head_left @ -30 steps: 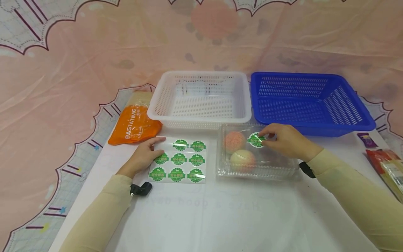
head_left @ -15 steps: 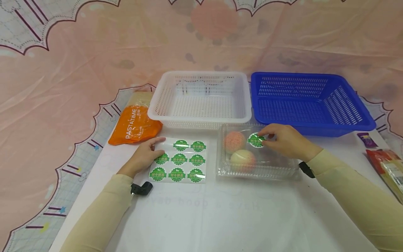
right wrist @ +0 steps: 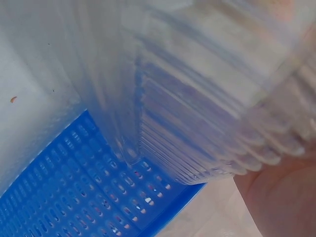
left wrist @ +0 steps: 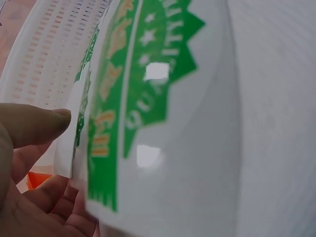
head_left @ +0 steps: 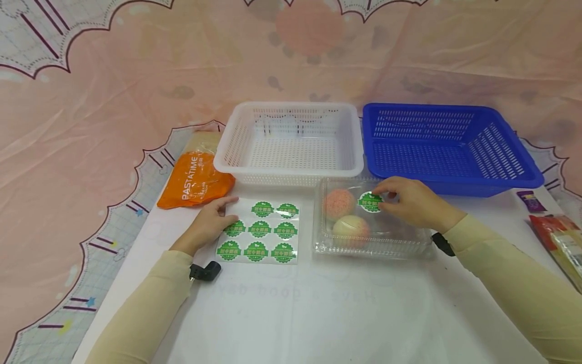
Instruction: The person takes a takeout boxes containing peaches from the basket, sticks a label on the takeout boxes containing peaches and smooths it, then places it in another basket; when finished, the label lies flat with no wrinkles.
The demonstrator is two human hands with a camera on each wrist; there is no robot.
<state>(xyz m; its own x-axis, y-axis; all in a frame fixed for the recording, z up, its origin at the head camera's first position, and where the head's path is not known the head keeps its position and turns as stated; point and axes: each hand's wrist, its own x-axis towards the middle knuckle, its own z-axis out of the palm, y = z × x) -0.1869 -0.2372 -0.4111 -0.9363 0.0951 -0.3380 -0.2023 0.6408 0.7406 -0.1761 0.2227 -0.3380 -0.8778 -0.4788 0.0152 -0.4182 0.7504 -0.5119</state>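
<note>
My left hand [head_left: 206, 225] pinches the left edge of a sticker sheet [head_left: 244, 208], which carries rows of round green and white stickers. The left wrist view shows the thumb [left wrist: 39, 123] on the sheet's near face and fingers behind it. With thumb and fingertips, my right hand [head_left: 411, 202] holds the right side of one round green sticker [head_left: 369, 202], over the lid of a clear plastic box [head_left: 395, 247]. Inside the box lie a pinkish-orange round fruit [head_left: 339, 203] and a pale yellow peach-like fruit [head_left: 352, 230]. Ribbed clear plastic [right wrist: 187, 108] fills much of the right wrist view.
Behind the hands stand a white basket [head_left: 291, 173] and a blue basket [head_left: 459, 184]. An orange PASTATIME bag [head_left: 193, 177] lies to the left. At the right edge are a red and yellow packet [head_left: 559, 240] and a small purple packet [head_left: 531, 201].
</note>
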